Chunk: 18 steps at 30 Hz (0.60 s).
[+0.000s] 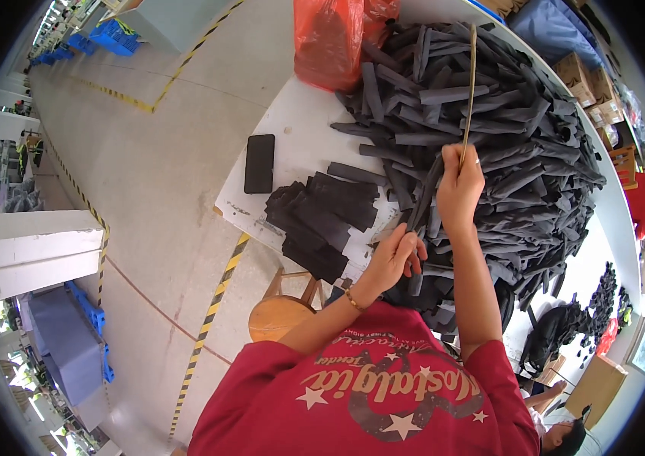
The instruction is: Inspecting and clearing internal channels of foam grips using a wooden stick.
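The wide fisheye view looks down from the person's head, close above the left hand [395,258] and right hand [461,190], counter [292,121] at two o'clock, floor [148,205] at ten.

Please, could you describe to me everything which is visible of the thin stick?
The thin stick is long, narrow and tan-brown, and looks like wood or bamboo, though I cannot be sure. It appears nearly straight. The right hand holds it, and it points away from the person, over the heap of dark strips. Its far end is bare; its near end is hidden at the grip. Whether it touches the heap is unclear.
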Available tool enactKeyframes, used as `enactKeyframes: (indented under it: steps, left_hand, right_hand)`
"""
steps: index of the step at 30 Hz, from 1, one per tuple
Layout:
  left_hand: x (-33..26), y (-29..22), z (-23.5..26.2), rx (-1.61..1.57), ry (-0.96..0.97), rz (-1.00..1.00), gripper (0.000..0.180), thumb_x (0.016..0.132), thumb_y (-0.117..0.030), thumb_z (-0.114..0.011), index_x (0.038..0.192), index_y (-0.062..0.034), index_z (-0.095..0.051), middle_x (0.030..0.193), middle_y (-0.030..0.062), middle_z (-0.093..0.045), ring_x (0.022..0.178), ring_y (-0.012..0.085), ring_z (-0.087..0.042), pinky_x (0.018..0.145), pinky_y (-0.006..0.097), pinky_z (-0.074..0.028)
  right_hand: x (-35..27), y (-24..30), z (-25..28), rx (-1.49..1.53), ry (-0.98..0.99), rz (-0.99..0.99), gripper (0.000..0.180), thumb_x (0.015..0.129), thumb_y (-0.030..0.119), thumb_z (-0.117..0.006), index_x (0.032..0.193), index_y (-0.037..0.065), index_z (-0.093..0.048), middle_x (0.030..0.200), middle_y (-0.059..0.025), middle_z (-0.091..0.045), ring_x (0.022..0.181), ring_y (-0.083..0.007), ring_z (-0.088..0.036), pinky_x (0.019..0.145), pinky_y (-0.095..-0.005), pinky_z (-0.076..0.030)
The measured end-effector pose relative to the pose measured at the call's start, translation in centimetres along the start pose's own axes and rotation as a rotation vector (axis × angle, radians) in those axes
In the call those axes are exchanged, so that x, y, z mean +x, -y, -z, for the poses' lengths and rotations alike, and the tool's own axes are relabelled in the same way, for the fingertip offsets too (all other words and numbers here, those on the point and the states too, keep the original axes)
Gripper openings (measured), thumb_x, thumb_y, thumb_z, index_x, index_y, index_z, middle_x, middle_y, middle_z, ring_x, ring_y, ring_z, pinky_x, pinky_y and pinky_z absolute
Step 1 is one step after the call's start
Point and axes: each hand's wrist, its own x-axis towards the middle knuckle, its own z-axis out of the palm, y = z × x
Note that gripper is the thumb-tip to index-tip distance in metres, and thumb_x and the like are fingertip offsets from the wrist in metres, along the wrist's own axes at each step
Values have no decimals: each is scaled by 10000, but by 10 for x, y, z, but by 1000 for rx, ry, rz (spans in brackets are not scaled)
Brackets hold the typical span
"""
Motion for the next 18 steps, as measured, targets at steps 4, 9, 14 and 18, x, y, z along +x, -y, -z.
enactKeyframes:
  steps: [4, 9, 14, 18]
  left_hand:
    - [-20, 38, 28, 191, 13, 22, 234, 988, -243, -465, 890, -40, -525, 704, 60, -587, 561, 142, -576, 523, 287, -462]
    - [31, 48, 91, 1313, -91, -457, 192, 732, -163, -730, 883, -104, -626, 945, 76, -565, 933, 272, -545, 787, 387, -459]
    - [74, 73, 140, 1612, 38, -447, 131, 704, -166, -724, 778, -109, -633, 835, 37, -576, 919, 263, -544, 771, 395, -438]
    - [78, 53, 142, 1267, 40, -368, 93, 684, -140, -733, 676, -103, -648, 780, 19, -600, 874, 249, -553, 779, 394, -435]
  right_hand:
    - [92, -18, 7, -21, -305, -64, 229, 967, 191, -536, 933, -22, -611, 755, -157, -625, 661, -251, -581, 640, -344, -459]
    - [116, -42, 21, -229, -162, -45, 419, 930, 416, -593, 1146, 59, -557, 801, -166, -637, 695, -317, -618, 672, -360, -479]
    - [-1, -57, 30, 93, 211, -186, 187, 998, 101, -466, 1164, 19, -491, 689, -3, -475, 605, -83, -438, 565, -231, -373]
    - [-80, -82, 80, -230, 481, 18, 164, 912, 70, -558, 1058, 34, -623, 782, -111, -632, 665, -245, -624, 584, -334, -474]
